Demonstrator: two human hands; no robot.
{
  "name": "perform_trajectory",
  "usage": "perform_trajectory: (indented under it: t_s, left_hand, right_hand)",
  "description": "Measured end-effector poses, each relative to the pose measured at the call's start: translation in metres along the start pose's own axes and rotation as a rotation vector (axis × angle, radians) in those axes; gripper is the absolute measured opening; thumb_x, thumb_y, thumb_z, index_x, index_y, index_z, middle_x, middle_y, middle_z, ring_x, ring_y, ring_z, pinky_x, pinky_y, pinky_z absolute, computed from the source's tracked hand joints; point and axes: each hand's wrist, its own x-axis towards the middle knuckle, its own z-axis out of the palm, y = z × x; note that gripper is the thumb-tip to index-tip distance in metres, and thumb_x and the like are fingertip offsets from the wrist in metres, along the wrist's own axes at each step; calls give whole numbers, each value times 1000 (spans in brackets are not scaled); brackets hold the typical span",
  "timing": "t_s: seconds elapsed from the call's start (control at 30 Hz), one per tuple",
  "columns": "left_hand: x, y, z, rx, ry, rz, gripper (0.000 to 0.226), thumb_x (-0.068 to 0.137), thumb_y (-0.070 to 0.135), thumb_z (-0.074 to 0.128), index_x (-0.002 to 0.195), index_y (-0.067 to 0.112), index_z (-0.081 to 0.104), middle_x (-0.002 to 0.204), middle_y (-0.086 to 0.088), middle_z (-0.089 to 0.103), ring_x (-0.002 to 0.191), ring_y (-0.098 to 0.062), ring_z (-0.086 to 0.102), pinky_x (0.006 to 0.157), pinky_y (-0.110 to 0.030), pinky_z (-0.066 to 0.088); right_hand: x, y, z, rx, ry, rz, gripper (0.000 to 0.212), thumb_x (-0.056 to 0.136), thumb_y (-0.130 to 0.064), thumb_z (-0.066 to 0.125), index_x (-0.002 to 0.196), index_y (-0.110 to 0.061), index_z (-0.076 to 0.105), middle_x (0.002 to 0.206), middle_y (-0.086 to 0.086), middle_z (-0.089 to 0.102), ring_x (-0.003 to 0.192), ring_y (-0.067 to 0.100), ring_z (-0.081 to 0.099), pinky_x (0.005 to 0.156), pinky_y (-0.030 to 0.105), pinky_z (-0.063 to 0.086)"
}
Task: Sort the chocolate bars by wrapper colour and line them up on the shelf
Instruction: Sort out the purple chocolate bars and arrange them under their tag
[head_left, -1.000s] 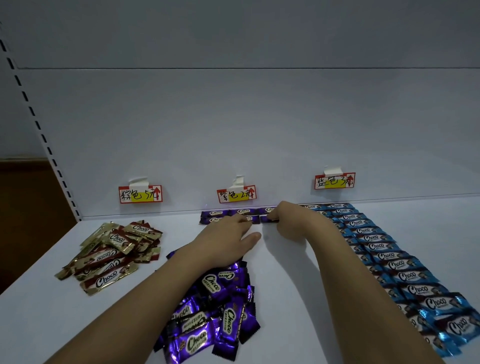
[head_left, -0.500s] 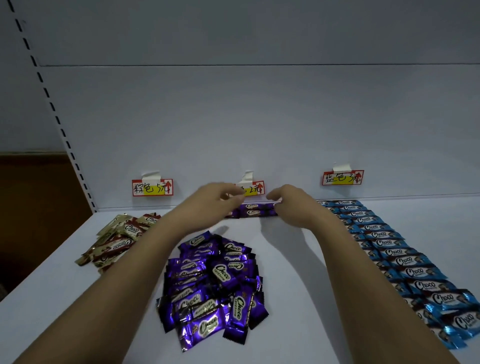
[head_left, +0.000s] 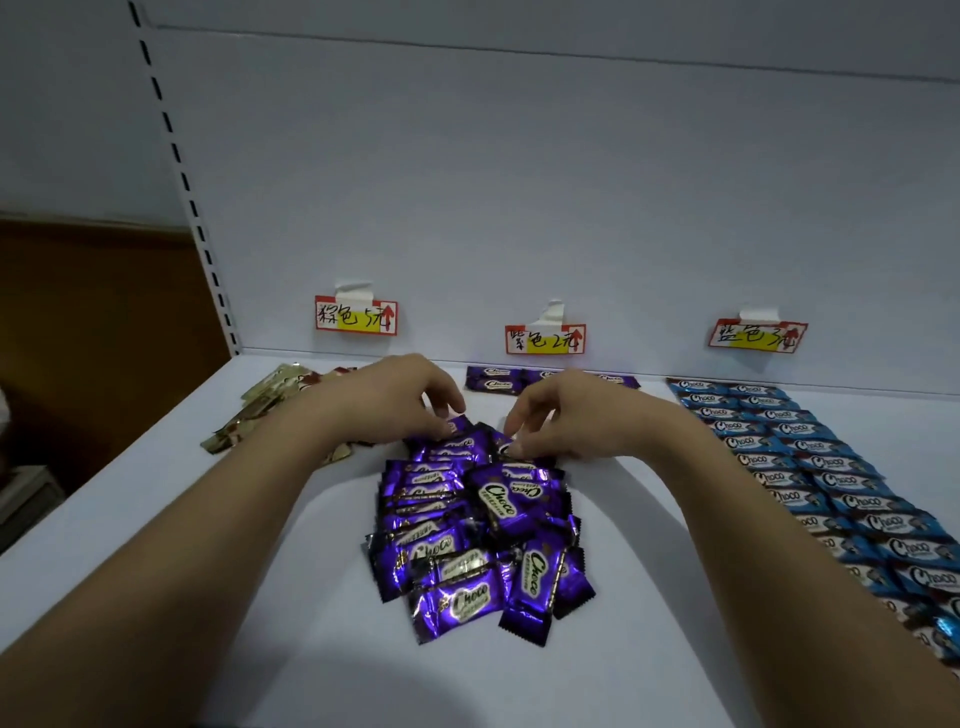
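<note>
Dim, bluish light; soft arm shadows on the shelf (head_left: 156, 519); wide-angle bending at the edges.

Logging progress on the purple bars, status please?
Left hand and right hand reaching into the purple pile, fingers curled at its far edge. Purple row barely begun. Nothing blocking.

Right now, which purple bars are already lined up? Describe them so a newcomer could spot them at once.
Start at the white back wall and find the middle price tag. Directly beneath it, on the shelf against the wall, lies the short purple row. Unlike the loose purple heap nearer the camera, these bars lie flat and side by side, beyond both hands.
</note>
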Motion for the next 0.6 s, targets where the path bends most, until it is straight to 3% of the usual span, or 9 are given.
perform_trajectory:
  t_s: [0.17,0.23,0.33,0.43,0.53,0.6]
  left_hand:
    - [0,-6,3,2,-53,-76,34,88,27,70,122,24,62,100,10,62,87,-7,61,62,-21,47]
    - [0,-5,3,-4,-58,-82,33,89,27,69,120,22,62,97,11,62,83,-6,60,65,-22,48]
    - [1,-5,3,-35,-56,-89,23,90,26,67,111,19,65,91,10,65,73,-3,59,56,-18,44]
    - [1,-3,5,-41,43,-81,14,92,29,64,99,18,69,91,2,68,70,-7,58,52,-19,41]
    - [2,0,9,-169,167,-34,15,93,31,62,97,18,69,85,6,65,71,-6,56,58,-23,40]
    - [4,4,12,-315,202,-1,15,93,27,63,97,15,69,88,0,69,75,-12,59,67,-28,47]
  right_hand:
    - [1,0,1,5,-27,33,21,81,-25,77,101,-23,71,86,-8,71,78,11,69,65,21,56]
    - [0,0,1,16,-28,37,19,83,-20,76,101,-22,71,87,-6,71,80,12,69,66,21,55]
    - [0,-1,1,43,-31,52,19,85,-13,73,103,-18,70,89,-3,72,83,13,70,69,23,56]
    - [0,-1,1,71,-26,64,22,84,-12,74,105,-16,69,90,1,73,83,17,71,75,28,58]
    - [-1,-2,-2,47,-20,75,27,81,-20,78,105,-20,68,88,-3,73,75,12,68,72,26,55]
    - [-2,-1,-4,39,-43,87,26,79,-22,80,102,-23,68,86,-6,73,76,12,68,74,27,54]
